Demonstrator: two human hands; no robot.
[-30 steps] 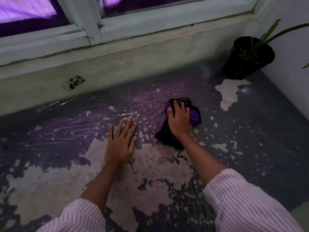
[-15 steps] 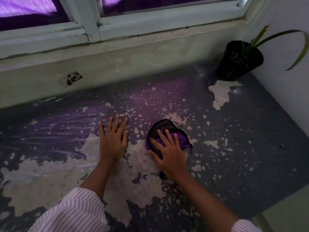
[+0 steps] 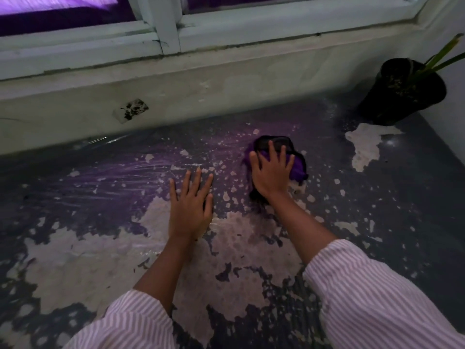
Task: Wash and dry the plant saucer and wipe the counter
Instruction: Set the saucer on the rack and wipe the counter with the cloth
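A dark counter [image 3: 392,212] with large patches of peeled pale paint fills the view below a window. My right hand [image 3: 270,172] presses flat on a bunched purple and black cloth [image 3: 298,165] near the middle of the counter, fingers spread over it. My left hand [image 3: 191,207] lies flat on the counter to the left of the cloth, fingers apart, holding nothing. No saucer is visible.
A black plant pot [image 3: 405,94] with long green leaves stands in the far right corner against the wall. A pale wall ledge [image 3: 201,86] and window frame run along the back. A wet, shiny streaked area [image 3: 100,177] lies at left.
My right hand has pushed the cloth away from me and to the right, after pulling it near half a second ago. My left hand stays planted.
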